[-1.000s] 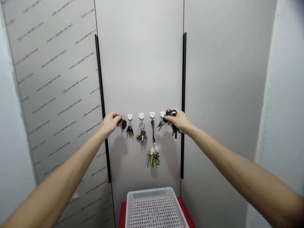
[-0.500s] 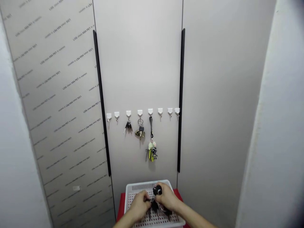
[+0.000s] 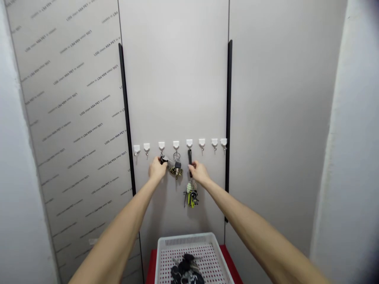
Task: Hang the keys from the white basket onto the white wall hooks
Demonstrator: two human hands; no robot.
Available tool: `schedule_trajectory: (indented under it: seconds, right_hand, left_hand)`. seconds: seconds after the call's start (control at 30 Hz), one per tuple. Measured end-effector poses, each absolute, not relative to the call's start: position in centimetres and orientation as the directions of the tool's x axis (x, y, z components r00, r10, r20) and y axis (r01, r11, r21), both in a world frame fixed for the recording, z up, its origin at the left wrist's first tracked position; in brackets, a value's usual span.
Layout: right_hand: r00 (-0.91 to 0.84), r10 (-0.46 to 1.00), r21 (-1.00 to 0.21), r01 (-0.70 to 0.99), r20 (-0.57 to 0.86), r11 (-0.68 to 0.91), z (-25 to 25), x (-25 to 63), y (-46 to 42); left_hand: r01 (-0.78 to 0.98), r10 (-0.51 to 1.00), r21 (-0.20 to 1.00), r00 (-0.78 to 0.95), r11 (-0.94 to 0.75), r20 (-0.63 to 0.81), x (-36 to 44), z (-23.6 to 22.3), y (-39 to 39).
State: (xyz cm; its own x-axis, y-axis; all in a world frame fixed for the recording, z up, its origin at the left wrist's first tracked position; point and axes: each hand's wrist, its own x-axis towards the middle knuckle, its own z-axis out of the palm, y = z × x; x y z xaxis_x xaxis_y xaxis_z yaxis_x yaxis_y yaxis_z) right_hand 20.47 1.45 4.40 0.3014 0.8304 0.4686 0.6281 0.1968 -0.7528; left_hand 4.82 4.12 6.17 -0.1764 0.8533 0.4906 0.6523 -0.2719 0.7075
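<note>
Grips a small key bunch [image 3: 164, 159] in the left hand, [image 3: 156, 169] right under its white hook, [image 3: 161, 145] likely for control near the hanging point. Pinches the black strap [image 3: 190, 156] in the right hand, [image 3: 199, 172] above dangling charms, [image 3: 192, 195] perhaps to avoid their tangle. Has a brass-toned bunch [image 3: 177, 169] hanging between, crowding the left fingers. Has dark keys [image 3: 186, 267] heaped below in the white basket, [image 3: 189, 239] on a red bench. [image 3: 227, 255]

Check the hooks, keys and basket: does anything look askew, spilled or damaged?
Nothing looks spilled or damaged. The leftmost white hook seems slightly tilted and lower than its neighbour. The dark key bunches lie heaped inside the white basket.
</note>
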Motion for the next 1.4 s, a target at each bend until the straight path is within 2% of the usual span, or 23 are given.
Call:
schedule_trajectory:
  seconds: [0.1, 0.23, 0.3, 0.37, 0.5, 0.6, 0.7, 0.83, 0.93, 1.03, 1.17, 1.27, 1.4]
  right_hand:
    - [0.334, 0.766, -0.73, 0.638, 0.55, 0.246, 5.6, 20.7, 1.7]
    - [0.318, 0.606, -0.609, 0.704, 0.729, 0.364, 8.5, 20.5, 1.3]
    - [0.302, 0.63, -0.623, 0.684, 0.716, 0.38, 9.1, 19.9, 1.6]
    - [0.312, 0.689, -0.678, 0.646, 0.654, 0.351, 8.5, 19.1, 2.1]
    - [0.316, 0.814, -0.788, 0.561, 0.488, 0.255, 5.5, 17.6, 3.0]
    - [0.293, 0.858, -0.827, 0.512, 0.421, 0.231, 4.5, 16.9, 3.2]
    - [0.331, 0.821, -0.822, 0.506, 0.465, 0.262, 5.9, 16.5, 3.2]
    - [0.332, 0.744, -0.748, 0.579, 0.58, 0.324, 9.4, 16.3, 3.2]
    - [0.26, 0.793, -0.716, 0.635, 0.551, 0.289, 11.0, 16.3, 2.8]
    - [0.121, 0.874, -0.689, 0.669, 0.47, 0.278, 10.8, 16.8, 1.9]
    - [-0.066, 0.908, -0.677, 0.644, 0.414, 0.356, 7.9, 17.9, -0.4]
    - [-0.043, 0.923, -0.754, 0.563, 0.382, 0.338, 4.0, 18.7, -2.1]
    - [0.048, 0.954, -0.829, 0.509, 0.295, 0.231, -2.2, 19.3, -3.9]
  left_hand:
    - [0.564, 0.863, 0.767, -0.174, -0.307, 0.474, 4.3, 7.3, 4.8]
    - [0.246, 0.867, 0.878, -0.193, -0.411, 0.46, 3.7, 10.4, 4.3]
    - [0.132, 0.877, 0.889, -0.157, -0.438, 0.455, 3.9, 11.2, 3.5]
    - [0.094, 0.904, 0.908, -0.094, -0.408, 0.416, 4.4, 10.7, 2.6]
    - [0.043, 0.972, 0.971, -0.008, -0.236, 0.236, 5.9, 6.5, 1.3]
    - [0.0, 0.985, 0.985, 0.009, -0.172, 0.172, 6.8, 4.2, 1.0]
    - [-0.041, 0.985, 0.985, 0.033, -0.17, 0.172, 7.3, 4.6, 1.2]
    - [-0.15, 0.971, 0.963, 0.052, -0.223, 0.233, 7.3, 7.9, 1.5]
    - [-0.22, 0.962, 0.945, 0.072, -0.243, 0.264, 7.2, 9.6, 1.4]
    - [-0.241, 0.965, 0.948, 0.109, -0.209, 0.24, 6.9, 9.1, 0.8]
    - [-0.239, 0.956, 0.96, 0.217, -0.146, 0.199, 6.4, 6.1, -0.7]
    - [-0.166, 0.942, 0.982, 0.307, -0.088, 0.137, 6.2, 2.7, -2.0]
    - [-0.02, 0.946, 1.0, 0.325, -0.004, 0.01, 6.5, -2.8, -3.7]
